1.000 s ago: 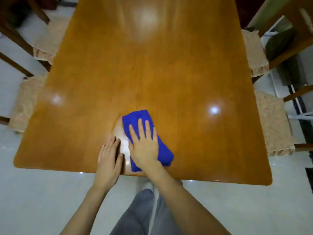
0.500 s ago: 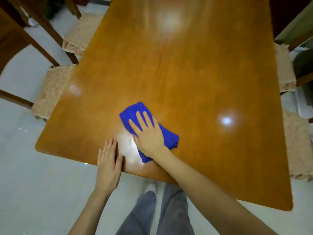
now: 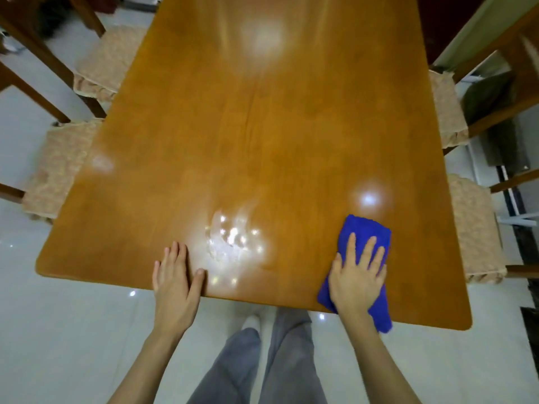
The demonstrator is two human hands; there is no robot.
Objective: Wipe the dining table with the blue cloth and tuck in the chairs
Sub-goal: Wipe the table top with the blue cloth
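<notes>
Right hand pressing blue cloth flat at lower right of dining table; left hand flat on near edge.

Grey-trousered legs [image 3: 262, 363] bottom centre; left hand [image 3: 175, 282] palm down, fingers together, thumb out, on table edge lower centre-left; right hand [image 3: 357, 279] fingers spread flat on blue cloth [image 3: 366, 233], not gripping; cloth overhangs the near edge; wet streaks [image 3: 230, 242] between the hands; dining table [image 3: 262, 112] fills centre; cushioned chairs at left [image 3: 58, 167], upper left [image 3: 108, 59], right [image 3: 478, 228], upper right [image 3: 446, 112], seats partly under the table.
</notes>
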